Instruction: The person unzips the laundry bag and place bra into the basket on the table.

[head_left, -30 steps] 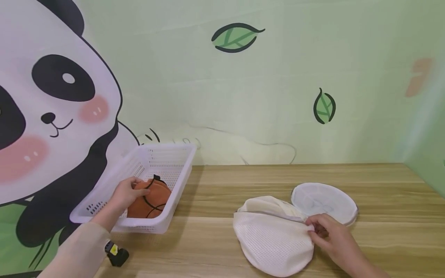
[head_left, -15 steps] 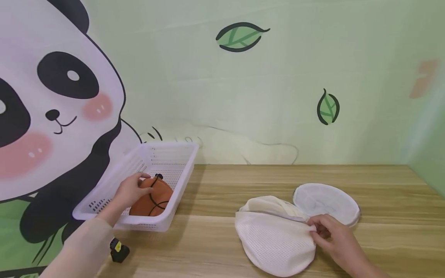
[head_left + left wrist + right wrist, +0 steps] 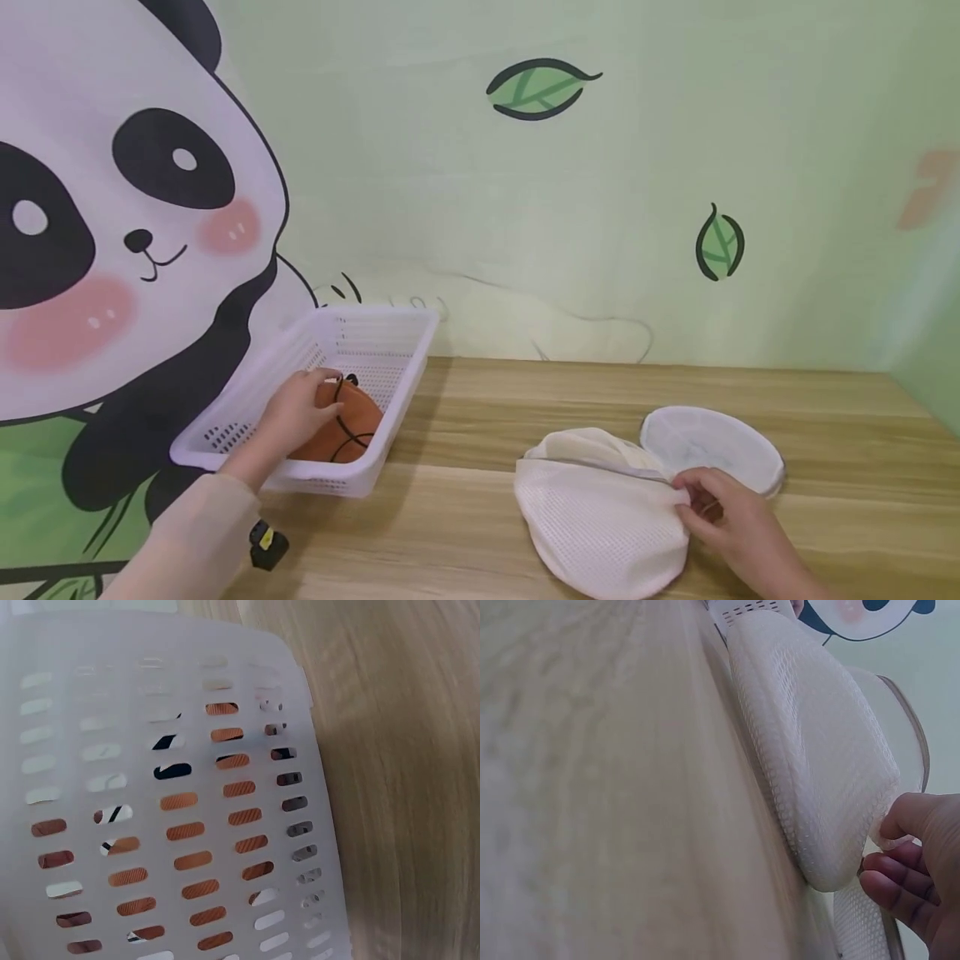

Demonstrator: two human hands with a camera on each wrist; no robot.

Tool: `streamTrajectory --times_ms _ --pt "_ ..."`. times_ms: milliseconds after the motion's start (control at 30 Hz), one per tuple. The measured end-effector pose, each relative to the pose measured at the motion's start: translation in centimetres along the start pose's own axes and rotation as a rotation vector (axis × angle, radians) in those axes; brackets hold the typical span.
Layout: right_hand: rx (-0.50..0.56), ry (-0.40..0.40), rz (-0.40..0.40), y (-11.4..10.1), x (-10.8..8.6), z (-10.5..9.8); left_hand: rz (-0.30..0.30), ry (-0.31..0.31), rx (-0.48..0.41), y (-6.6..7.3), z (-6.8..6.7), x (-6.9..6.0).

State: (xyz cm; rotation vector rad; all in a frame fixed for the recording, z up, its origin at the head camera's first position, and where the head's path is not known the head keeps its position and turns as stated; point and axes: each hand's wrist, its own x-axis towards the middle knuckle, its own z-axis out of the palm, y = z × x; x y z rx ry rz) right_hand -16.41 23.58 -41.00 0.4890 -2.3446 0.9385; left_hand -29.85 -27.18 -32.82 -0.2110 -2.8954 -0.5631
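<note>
My left hand (image 3: 298,412) reaches into the white plastic basket (image 3: 378,477) and pinches an orange pouch (image 3: 352,425) with black basketball lines, thumb on its front and fingers over its top edge. In the left wrist view, orange shows through slots in the basket wall (image 3: 157,645); the hand is mostly hidden. On the table, a cream mesh laundry bag (image 3: 600,517) lies with its zipped mouth gaping. Its right end is pinched between thumb and forefinger of my right hand (image 3: 738,521), seen also in the right wrist view beside the mesh bag (image 3: 817,750).
Behind the laundry bag lies a flat, round white item (image 3: 712,446), partly overlapped by it. A small black object with a yellow patch (image 3: 267,546) sits by my left sleeve. A panda-printed backdrop (image 3: 465,217) stands behind the wooden table (image 3: 450,533).
My left fingers have slid a little farther over the pouch's top edge. The right hand keeps its pinch on the laundry bag. The whole head view has shifted slightly.
</note>
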Motion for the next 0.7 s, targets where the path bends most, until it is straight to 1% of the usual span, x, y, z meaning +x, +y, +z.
streamTrajectory --times_ms 133,267,367,500,567,667,700 --pt "-0.012 -0.012 -0.003 0.2 0.2 -0.2 0.028 0.024 -0.001 0.3 0.2 0.0" --pt "-0.033 -0.008 -0.03 0.3 0.4 -0.3 0.064 0.06 -0.006 0.5 0.3 -0.2" --pt "-0.056 -0.007 -0.052 0.4 0.6 -0.4 0.082 0.082 -0.016 1.0 0.5 -0.4" --pt "-0.089 -0.012 -0.064 0.4 0.8 -0.7 0.103 0.107 -0.029 2.2 0.7 -0.6" --pt "-0.107 -0.017 -0.063 0.4 1.0 -0.9 0.127 0.127 -0.01 3.0 0.9 -0.7" --pt "-0.13 -0.017 -0.057 0.4 1.3 -1.3 0.204 0.176 0.027 4.4 1.3 -0.9" --pt "-0.139 -0.015 -0.056 0.4 1.5 -1.5 0.23 0.192 0.052 4.9 1.4 -1.0"
